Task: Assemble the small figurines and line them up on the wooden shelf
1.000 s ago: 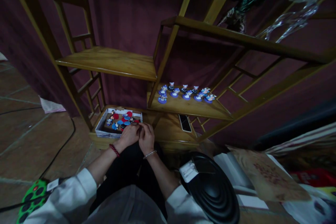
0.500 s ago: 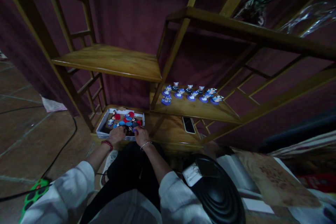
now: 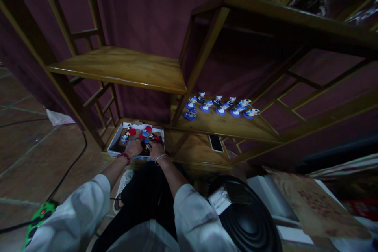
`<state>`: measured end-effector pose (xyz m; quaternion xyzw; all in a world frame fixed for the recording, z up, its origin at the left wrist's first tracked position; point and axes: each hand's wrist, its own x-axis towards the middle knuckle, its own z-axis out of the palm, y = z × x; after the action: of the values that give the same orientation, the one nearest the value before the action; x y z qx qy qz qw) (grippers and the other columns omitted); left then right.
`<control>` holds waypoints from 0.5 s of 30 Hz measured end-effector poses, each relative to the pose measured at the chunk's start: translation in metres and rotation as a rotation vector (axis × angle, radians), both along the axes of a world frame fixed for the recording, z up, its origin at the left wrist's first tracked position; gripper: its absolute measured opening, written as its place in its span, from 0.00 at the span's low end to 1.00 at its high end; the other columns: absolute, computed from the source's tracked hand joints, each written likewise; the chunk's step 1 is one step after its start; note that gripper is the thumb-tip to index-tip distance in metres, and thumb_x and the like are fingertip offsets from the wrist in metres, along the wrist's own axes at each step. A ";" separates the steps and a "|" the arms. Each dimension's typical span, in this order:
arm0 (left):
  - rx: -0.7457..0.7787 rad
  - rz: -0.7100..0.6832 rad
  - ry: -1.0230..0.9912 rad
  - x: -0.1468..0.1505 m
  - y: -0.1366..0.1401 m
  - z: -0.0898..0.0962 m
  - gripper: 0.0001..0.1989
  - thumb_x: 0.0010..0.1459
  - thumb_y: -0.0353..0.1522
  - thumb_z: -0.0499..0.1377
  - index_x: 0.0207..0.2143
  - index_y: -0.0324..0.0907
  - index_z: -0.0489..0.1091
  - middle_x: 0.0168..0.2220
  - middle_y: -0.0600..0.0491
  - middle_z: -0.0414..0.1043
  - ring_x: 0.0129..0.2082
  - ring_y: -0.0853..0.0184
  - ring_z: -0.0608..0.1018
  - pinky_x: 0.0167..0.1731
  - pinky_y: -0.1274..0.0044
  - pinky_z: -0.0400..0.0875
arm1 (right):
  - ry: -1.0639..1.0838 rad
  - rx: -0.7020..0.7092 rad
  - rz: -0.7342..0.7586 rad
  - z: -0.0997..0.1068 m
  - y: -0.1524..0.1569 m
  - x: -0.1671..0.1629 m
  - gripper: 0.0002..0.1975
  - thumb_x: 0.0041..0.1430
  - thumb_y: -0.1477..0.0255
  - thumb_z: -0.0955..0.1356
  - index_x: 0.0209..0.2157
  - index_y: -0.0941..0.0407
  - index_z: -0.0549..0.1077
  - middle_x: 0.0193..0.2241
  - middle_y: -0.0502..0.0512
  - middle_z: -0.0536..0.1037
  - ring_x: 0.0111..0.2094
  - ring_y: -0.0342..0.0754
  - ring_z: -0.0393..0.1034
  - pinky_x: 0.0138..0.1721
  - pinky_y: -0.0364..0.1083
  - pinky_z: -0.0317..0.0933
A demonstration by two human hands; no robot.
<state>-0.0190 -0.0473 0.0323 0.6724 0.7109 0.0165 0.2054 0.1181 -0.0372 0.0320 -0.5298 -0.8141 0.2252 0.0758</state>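
Small toy figurines on round coloured bases lie in a low white cardboard box (image 3: 114, 152) on the bottom shelf. Both of my hands are inside the box's near side, close together. My left hand (image 3: 134, 148), above a red bead bracelet, is closed with its fingertips at a dark figurine (image 3: 147, 147). From the other side my right hand (image 3: 156, 150), with a silver bangle at the wrist, closes on that same figurine. My fingers hide much of it. Left of my hands, a blue-and-white figurine (image 3: 125, 138) lies near a red base (image 3: 132, 132).
Several purple-based figurines (image 3: 221, 110) stand in rows on the raised shelf (image 3: 203, 124). A phone (image 3: 216, 143) lies on the bottom shelf to the right. A bare wooden shelf (image 3: 118, 67) overhangs the box. A black ridged stool (image 3: 251, 220) stands at my right, a green controller (image 3: 39, 220) at my left.
My hands have moved closer together and a little further into the box, meeting at the dark figurine. The purple piece at my right fingertips no longer shows. The view has shifted slightly.
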 end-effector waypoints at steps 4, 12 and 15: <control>-0.019 -0.081 0.029 0.002 0.004 -0.001 0.21 0.51 0.24 0.47 0.48 0.39 0.64 0.43 0.44 0.72 0.44 0.63 0.73 0.46 0.73 0.60 | 0.018 -0.049 0.024 -0.003 0.005 -0.002 0.19 0.53 0.78 0.62 0.47 0.53 0.68 0.42 0.55 0.75 0.44 0.48 0.68 0.43 0.43 0.59; 0.059 -0.217 0.097 0.002 0.008 -0.011 0.21 0.50 0.24 0.48 0.48 0.40 0.63 0.43 0.47 0.73 0.46 0.64 0.72 0.52 0.68 0.51 | -0.044 -0.129 0.024 -0.005 0.009 -0.003 0.19 0.57 0.74 0.59 0.51 0.52 0.64 0.43 0.54 0.74 0.45 0.48 0.67 0.44 0.43 0.58; 0.083 -0.170 0.095 0.001 0.006 -0.009 0.22 0.48 0.24 0.49 0.47 0.40 0.65 0.43 0.46 0.72 0.47 0.63 0.70 0.51 0.70 0.52 | -0.042 -0.115 0.021 -0.005 0.008 -0.004 0.19 0.57 0.73 0.59 0.50 0.51 0.64 0.44 0.53 0.74 0.45 0.47 0.67 0.44 0.43 0.58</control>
<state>-0.0175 -0.0413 0.0232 0.7382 0.6590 -0.0036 0.1441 0.1142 -0.0296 0.0269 -0.5292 -0.8069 0.2611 0.0259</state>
